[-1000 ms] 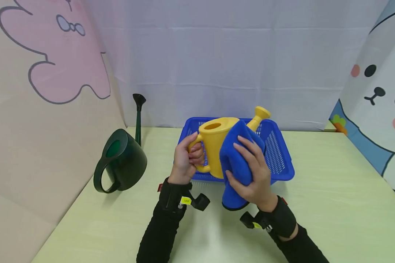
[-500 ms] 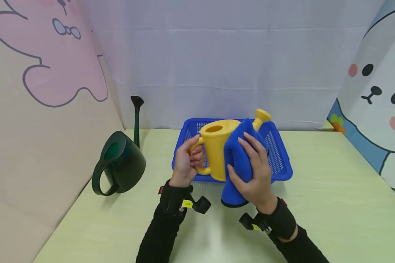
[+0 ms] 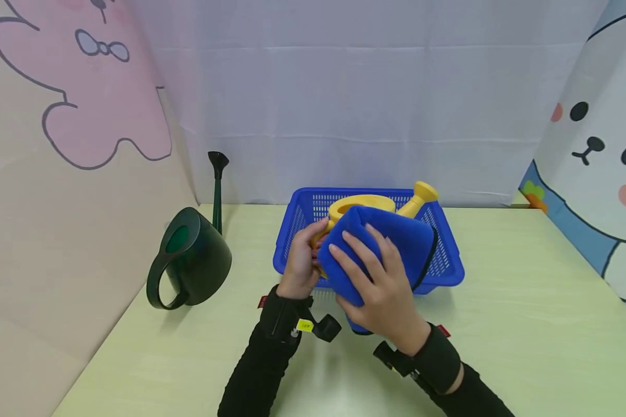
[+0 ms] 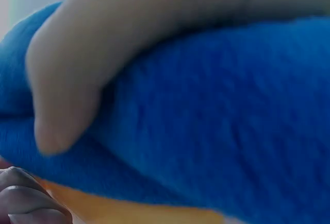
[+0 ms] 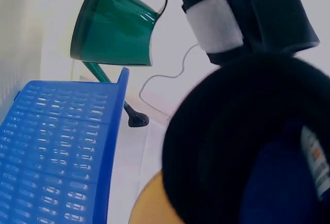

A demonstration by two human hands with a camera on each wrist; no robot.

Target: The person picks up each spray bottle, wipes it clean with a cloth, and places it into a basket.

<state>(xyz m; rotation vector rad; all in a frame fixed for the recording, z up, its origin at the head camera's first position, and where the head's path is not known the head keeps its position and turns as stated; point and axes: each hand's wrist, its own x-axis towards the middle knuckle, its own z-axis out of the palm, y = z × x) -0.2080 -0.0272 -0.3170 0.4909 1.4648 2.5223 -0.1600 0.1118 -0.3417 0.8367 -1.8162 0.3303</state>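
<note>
If the blue basket (image 3: pixel 445 246) is our reference, the yellow watering can (image 3: pixel 387 202) is held over its near side; contact with it unclear. Probably light, stiff, slightly slick plastic; handle is the best hold, spout a poor one. Blue cloth (image 3: pixel 408 234), also over the basket's near side, looks soft and limp: grab a thick fold. Right hand (image 3: pixel 383 289) grips cloth; left hand (image 3: pixel 301 263) grasps can by its handle.

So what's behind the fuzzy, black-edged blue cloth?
A yellow watering can: its top rim and spout poke out, but the cloth covers most of its body. A blue slotted basket shows too, partly hidden.
</note>
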